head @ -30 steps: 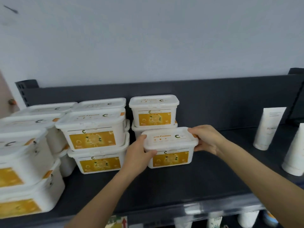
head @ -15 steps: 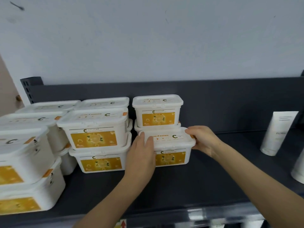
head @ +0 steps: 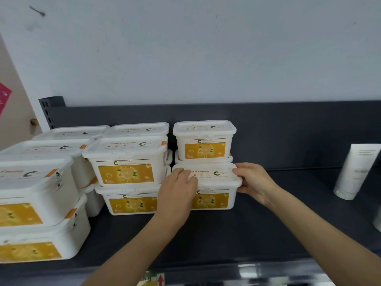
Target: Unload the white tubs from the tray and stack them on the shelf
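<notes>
A white tub with an orange label rests on the dark shelf, in front of a two-high stack of the same tubs. My left hand lies over its left front corner and lid. My right hand holds its right end at the lid rim. To the left stand more stacked tubs: a two-high pair right beside it and further stacks toward the left edge. The tray is not in view.
A white tube stands upright on the shelf at the right, with another white item at the right edge. The shelf's dark back panel rises behind the tubs. A metal rail runs along the shelf front.
Both hands have pushed the tub back and left, from the open shelf to a spot against the rear stack. My left hand has slid onto its lid.
</notes>
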Demonstrator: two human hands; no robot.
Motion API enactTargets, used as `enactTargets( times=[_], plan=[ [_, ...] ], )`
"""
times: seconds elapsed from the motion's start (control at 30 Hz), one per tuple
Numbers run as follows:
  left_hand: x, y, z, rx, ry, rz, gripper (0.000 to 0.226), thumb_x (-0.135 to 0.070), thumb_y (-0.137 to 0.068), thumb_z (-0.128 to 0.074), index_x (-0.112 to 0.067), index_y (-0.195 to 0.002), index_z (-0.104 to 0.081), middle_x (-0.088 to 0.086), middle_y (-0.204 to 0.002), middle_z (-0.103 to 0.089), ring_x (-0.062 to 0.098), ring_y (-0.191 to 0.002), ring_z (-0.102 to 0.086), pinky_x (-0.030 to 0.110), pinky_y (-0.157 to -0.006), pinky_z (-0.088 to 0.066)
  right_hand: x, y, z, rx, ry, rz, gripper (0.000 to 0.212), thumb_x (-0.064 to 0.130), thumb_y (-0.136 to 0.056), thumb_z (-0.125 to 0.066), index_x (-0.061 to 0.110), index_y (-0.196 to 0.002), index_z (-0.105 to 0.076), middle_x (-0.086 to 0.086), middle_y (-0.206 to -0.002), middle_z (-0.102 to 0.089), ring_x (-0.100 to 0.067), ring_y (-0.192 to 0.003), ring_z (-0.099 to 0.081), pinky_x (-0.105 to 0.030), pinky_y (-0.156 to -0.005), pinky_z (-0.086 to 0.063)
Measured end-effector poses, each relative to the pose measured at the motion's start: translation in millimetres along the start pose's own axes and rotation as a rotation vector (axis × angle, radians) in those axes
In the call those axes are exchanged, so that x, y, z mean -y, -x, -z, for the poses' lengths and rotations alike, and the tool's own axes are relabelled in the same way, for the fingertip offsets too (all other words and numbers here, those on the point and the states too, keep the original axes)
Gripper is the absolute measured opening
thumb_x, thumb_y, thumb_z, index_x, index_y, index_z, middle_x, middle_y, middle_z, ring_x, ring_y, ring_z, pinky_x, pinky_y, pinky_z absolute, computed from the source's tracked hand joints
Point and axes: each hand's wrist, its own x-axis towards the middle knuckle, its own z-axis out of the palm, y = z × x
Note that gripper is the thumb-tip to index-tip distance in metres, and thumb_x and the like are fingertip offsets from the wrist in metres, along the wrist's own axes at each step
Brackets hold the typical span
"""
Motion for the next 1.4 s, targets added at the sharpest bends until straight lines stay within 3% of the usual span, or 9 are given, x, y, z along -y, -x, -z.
enactTargets(
  times=[0.07,0.13,0.33,0.5,0.7,0.83,1.1,1.27,1.4],
  plan=[
    [1.9,-1.4,-4.0,-0.017,0.029,-0.01,0.049,-0.009,-0.049,-0.09,-0.006,-0.094,-0.071,0.012,-0.099,-0.071,0.029,-0.098,-0.065,0.037,-0.079,-0.055,-0.4,1.5,-0.7,-0.018,-0.003,0.003,0.023,0.005,-0.091,-0.056,0.009,-0.112,-0.065,-0.009,-0.104,-0.073,-0.024,-0.095,-0.071,-0.044,-0.08,-0.058],
    [2.1,-1.9,-6.2,-0.045,0.057,-0.023,0.047,-0.007,-0.04,-0.092,-0.007,-0.083,-0.072,0.009,-0.085,-0.071,0.026,-0.083,-0.068,0.034,-0.069,-0.057,-1.2,3.6,-1.0,-0.038,-0.012,0.003,0.021,0.006,-0.091,-0.057,0.009,-0.109,-0.066,-0.01,-0.103,-0.073,-0.024,-0.095,-0.071,-0.044,-0.081,-0.058],
    [10.3,-1.7,-13.2,-0.101,0.076,-0.022,0.034,-0.007,-0.052,-0.088,-0.01,-0.08,-0.071,0.006,-0.084,-0.07,0.023,-0.083,-0.065,0.032,-0.068,-0.056,-5.4,10.7,1.6,-0.036,-0.006,-0.017,0.017,0.007,-0.091,-0.056,0.005,-0.103,-0.068,-0.01,-0.099,-0.074,-0.023,-0.091,-0.071,-0.036,-0.071,-0.058],
    [10.5,-3.4,-14.5,-0.094,0.087,-0.017,0.036,-0.009,-0.052,-0.09,-0.012,-0.082,-0.07,0.004,-0.084,-0.07,0.022,-0.082,-0.065,0.031,-0.067,-0.056,-4.8,10.1,1.6,-0.051,0.003,-0.026,0.017,0.007,-0.091,-0.057,0.004,-0.103,-0.068,-0.011,-0.099,-0.074,-0.023,-0.091,-0.071,-0.037,-0.073,-0.058],
    [13.3,7.4,-8.0,-0.068,0.113,0.007,0.039,-0.022,-0.059,-0.088,-0.01,-0.091,-0.069,0.007,-0.093,-0.069,0.024,-0.088,-0.066,0.033,-0.076,-0.055,-14.4,13.7,4.3,-0.049,-0.004,0.002,0.019,0.017,-0.094,-0.056,0.007,-0.104,-0.069,-0.007,-0.1,-0.075,-0.021,-0.092,-0.072,-0.039,-0.08,-0.059],
    [5.7,22.6,-8.1,-0.065,0.129,0.088,0.059,-0.022,-0.063,-0.086,-0.006,-0.115,-0.063,0.021,-0.123,-0.061,0.036,-0.11,-0.061,0.044,-0.087,-0.053,-21.2,19.8,4.0,-0.059,0.023,0.069,0.02,0.021,-0.094,-0.057,0.013,-0.108,-0.069,-0.002,-0.104,-0.074,-0.017,-0.096,-0.071,-0.038,-0.084,-0.058],
    [-5.9,45.3,-18.4,-0.073,0.166,0.128,0.056,-0.02,-0.075,-0.077,-0.006,-0.124,-0.054,0.021,-0.13,-0.052,0.037,-0.119,-0.052,0.047,-0.094,-0.05,-39.0,41.3,2.8,-0.072,0.058,0.226,0.024,0.016,-0.094,-0.056,0.026,-0.115,-0.065,0.012,-0.102,-0.071,-0.005,-0.092,-0.069,-0.021,-0.071,-0.055],
    [-8.5,59.9,-15.7,-0.052,0.172,0.099,0.062,-0.023,-0.077,-0.075,-0.005,-0.131,-0.05,0.022,-0.138,-0.046,0.04,-0.128,-0.045,0.049,-0.101,-0.045,-47.3,66.4,-2.0,-0.033,0.118,0.26,0.032,0.011,-0.092,-0.058,0.041,-0.088,-0.066,0.026,-0.086,-0.071,0.005,-0.086,-0.067,-0.02,-0.076,-0.053],
    [-8.7,67.0,-10.1,0.0,0.206,0.098,0.066,-0.032,-0.085,-0.066,-0.012,-0.142,-0.039,0.017,-0.153,-0.028,0.035,-0.143,-0.021,0.04,-0.117,-0.02,-44.8,85.9,-8.6,-0.002,0.162,0.216,0.035,0.008,-0.09,-0.06,0.024,-0.121,-0.064,0.017,-0.107,-0.069,0.0,-0.099,-0.064,-0.023,-0.086,-0.053]
  ],
)
